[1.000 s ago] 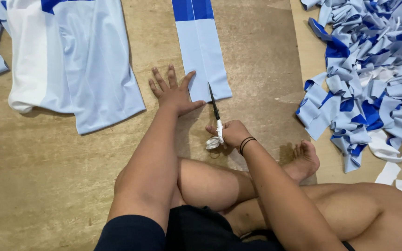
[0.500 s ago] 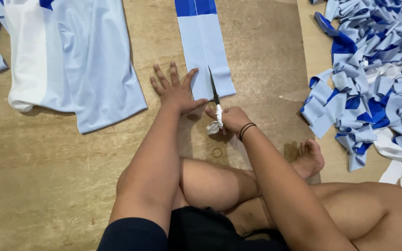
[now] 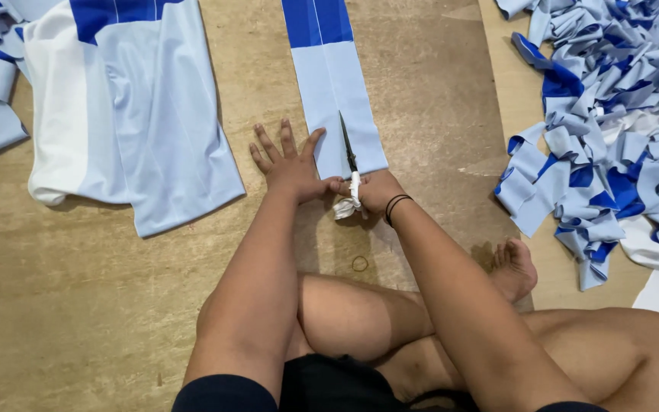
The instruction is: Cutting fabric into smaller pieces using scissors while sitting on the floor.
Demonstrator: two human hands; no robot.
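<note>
Person sits cross-legged on a wooden floor point(image 3: 78, 305), seen from above. Left hand point(image 3: 291, 164) lies flat, fingers point(image 3: 265, 145) spread and released, palm on the floor with the thumb pressing the left edge of a long fabric strip point(image 3: 329, 69), light blue near the hands, darker blue farther up. Right hand point(image 3: 377, 191), fingers clenched around the handles of a pair of scissors point(image 3: 348, 156); handles wrapped in white cloth, blades pointing away and lying on the strip's near end, about mid-width. Black band on the right wrist. Small ring-shaped elastic point(image 3: 360, 264) on the floor just near the knee. Larger blue-and-white cloth point(image 3: 123, 107) lies to the left, well apart. Heap of cut fabric pieces point(image 3: 612, 130) to the right.
</note>
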